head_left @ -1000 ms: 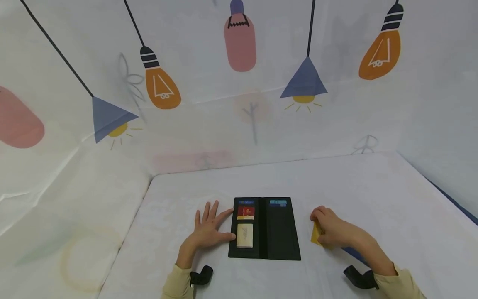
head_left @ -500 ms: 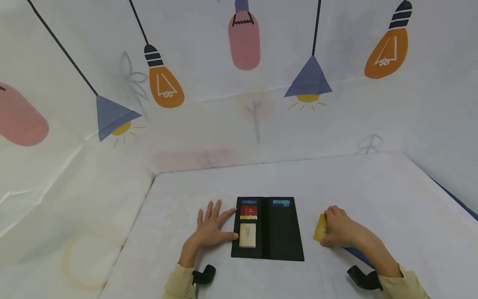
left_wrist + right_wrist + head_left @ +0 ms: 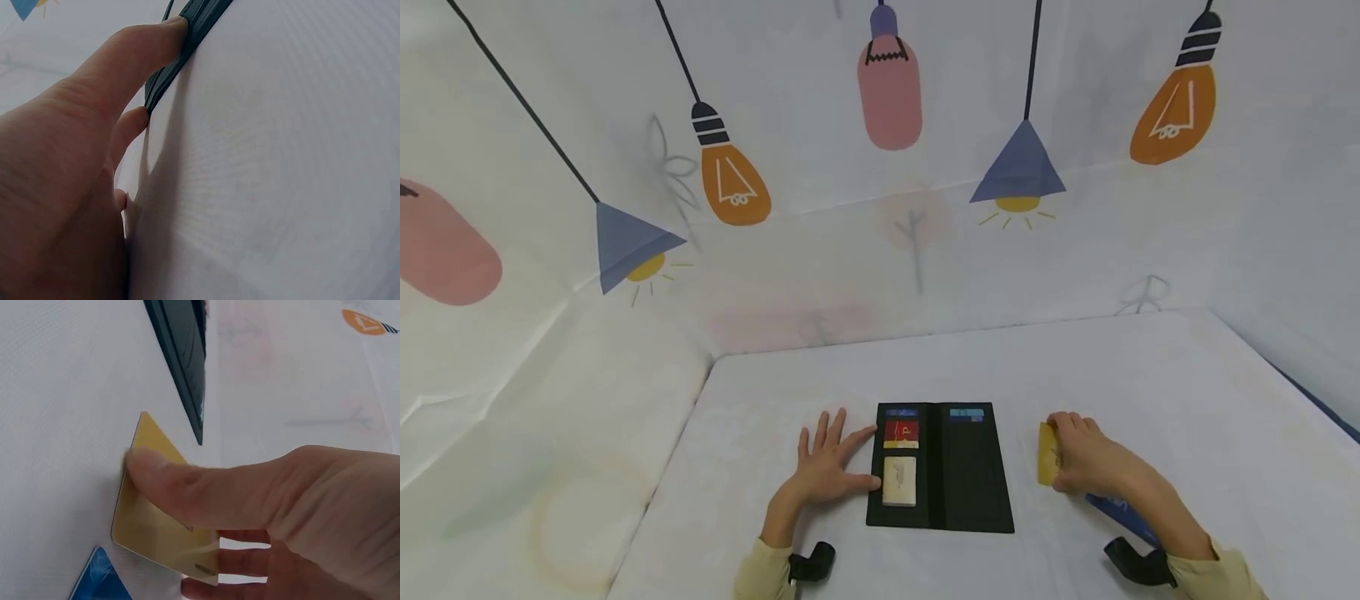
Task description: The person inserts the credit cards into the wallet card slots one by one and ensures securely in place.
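Observation:
A black card wallet (image 3: 973,475) lies spread flat on the white table, with cards in its slots: a red one (image 3: 901,430) and a cream one (image 3: 899,482) on the left half, a blue one (image 3: 966,412) at the top right. My left hand (image 3: 823,473) is spread beside it, thumb and index fingertip touching its left edge. To the right of the wallet, my right hand (image 3: 1088,457) pinches a yellow card (image 3: 165,531) between thumb and fingers. The right wrist view shows the card tilted, its face partly covered by the thumb.
A blue card (image 3: 1123,517) lies on the table under my right forearm, and its corner shows in the right wrist view. Black wrist straps (image 3: 812,562) sit at both cuffs. A white cloth wall (image 3: 1000,275) with printed lamps rises behind the table.
The yellow card has turned more upright in my right hand, and the hand has shifted slightly right. More of the blue card shows. My left hand stays at the wallet's edge.

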The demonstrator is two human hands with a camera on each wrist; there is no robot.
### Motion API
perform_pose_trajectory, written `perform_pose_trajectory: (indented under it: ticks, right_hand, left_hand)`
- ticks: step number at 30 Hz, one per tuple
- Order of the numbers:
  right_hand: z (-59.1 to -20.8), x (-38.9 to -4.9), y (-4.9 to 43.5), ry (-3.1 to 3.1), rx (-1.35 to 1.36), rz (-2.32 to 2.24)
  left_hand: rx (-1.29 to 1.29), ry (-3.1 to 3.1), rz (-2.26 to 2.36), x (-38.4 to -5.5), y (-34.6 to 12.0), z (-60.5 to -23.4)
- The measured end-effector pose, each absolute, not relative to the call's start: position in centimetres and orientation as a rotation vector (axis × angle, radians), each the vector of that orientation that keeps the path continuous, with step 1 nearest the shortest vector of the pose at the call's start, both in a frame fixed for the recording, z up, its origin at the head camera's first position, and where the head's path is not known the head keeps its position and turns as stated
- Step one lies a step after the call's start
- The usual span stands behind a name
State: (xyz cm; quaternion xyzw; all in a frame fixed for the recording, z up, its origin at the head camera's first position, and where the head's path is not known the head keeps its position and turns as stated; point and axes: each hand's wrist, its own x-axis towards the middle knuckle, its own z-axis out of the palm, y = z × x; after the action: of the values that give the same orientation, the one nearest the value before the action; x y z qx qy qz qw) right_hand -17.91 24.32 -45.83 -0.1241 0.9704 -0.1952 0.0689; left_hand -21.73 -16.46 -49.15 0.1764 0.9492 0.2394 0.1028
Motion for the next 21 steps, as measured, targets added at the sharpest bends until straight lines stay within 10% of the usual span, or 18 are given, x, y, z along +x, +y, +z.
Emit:
perform_pose_trajectory:
  ticks: [21]
  right_hand:
    - [-44.6,-18.3,24.1,3.109,-0.561,-0.766]
  left_hand:
    - [0.550,2.818,0.693,-21.8,-16.6,-49.4]
